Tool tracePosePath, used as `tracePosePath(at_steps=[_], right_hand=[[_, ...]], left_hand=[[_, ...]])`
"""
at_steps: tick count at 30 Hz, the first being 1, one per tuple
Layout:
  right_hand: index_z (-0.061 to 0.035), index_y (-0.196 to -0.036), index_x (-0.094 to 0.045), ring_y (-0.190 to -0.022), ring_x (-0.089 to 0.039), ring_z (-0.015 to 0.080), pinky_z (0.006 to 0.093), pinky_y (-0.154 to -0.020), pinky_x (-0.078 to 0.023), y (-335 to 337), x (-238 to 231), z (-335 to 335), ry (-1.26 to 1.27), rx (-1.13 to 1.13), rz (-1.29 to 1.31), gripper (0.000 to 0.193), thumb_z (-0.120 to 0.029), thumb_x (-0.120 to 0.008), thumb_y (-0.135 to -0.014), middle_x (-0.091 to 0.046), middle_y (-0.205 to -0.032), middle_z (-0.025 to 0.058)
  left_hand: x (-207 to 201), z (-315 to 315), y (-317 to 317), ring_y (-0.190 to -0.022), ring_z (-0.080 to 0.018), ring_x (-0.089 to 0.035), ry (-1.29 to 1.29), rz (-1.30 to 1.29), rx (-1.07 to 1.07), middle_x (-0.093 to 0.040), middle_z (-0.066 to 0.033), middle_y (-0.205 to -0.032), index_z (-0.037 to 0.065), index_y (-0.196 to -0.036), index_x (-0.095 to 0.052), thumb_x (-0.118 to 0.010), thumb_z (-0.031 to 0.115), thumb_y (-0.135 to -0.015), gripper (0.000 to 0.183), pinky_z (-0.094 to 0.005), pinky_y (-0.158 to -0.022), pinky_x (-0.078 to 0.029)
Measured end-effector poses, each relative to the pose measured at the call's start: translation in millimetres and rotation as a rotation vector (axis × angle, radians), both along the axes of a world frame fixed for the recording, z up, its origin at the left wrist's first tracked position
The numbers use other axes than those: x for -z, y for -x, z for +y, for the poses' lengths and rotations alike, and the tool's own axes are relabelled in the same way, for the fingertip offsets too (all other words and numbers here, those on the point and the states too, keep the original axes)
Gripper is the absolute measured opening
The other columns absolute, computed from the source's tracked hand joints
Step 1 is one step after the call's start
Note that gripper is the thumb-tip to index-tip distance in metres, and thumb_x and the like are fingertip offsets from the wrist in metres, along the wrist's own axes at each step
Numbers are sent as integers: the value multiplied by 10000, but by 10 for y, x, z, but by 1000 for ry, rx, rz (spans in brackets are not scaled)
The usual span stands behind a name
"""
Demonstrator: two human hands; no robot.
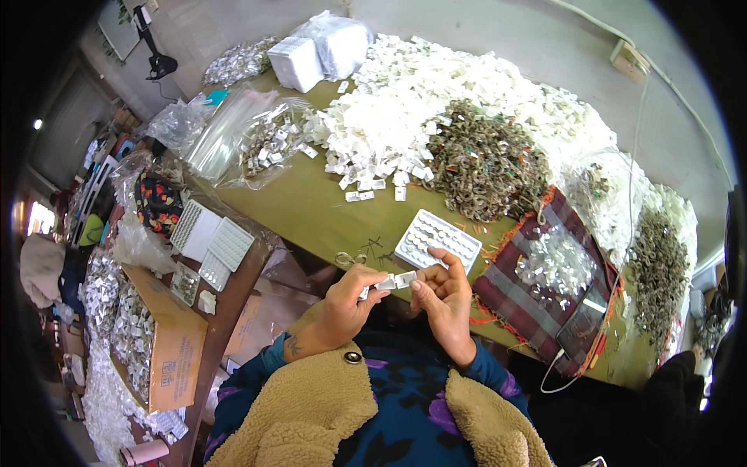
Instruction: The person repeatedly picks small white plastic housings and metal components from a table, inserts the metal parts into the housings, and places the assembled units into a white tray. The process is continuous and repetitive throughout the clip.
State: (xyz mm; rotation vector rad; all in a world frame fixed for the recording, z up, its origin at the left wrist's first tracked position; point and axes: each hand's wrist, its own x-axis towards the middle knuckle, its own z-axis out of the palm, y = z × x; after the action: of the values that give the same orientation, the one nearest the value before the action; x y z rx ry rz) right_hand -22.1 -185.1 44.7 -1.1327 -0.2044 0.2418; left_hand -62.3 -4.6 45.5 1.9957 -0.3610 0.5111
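My left hand (348, 302) is closed on a small white rectangular plastic case (387, 283), pinched between thumb and fingers. A second small white case (405, 279) lies end to end with it, between my two hands; whether they are joined I cannot tell. My right hand (445, 303) pinches at this second case's right end, its thumb against it and the index finger bent above. Just beyond my hands sits a white tray (474, 251) with rows of small round white pieces. Scissors with pale handles (350, 258) lie behind my left hand.
A large heap of white plastic cases (389, 113) covers the table's far side, beside a brown-grey pile of small parts (489, 159). At right, a plaid cloth (498, 284) bears clear pieces and a phone (582, 321). A cardboard box (177, 354) stands left.
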Motion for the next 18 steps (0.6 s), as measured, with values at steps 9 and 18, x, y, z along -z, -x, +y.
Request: tracePosePath(at_steps=[9,18], right_hand=[[27,-936,-632,-633,-557,58,238,-556,-470,80,-10,-143,330,-83,-224,79,-36,-672,-909,-610,-751,10],[-13,-898,-657,-766,-624,319,376,-683,-501,-31,-196,-93,668,-241,-635,105,-24,-709,-807,-628,-828,140]], left_hand=[[-79,150,82,-763,-175,-681,561,665,365,-678,-116,-925,-36,-1067,-588,-645,40,-922,174,-282,-696,-559],[58,398,-305,-698,-130,-660,563,1334,765,-702,-103,-915,-8,-1021,-655,-687,104,-901,168,-252,-641,-543]])
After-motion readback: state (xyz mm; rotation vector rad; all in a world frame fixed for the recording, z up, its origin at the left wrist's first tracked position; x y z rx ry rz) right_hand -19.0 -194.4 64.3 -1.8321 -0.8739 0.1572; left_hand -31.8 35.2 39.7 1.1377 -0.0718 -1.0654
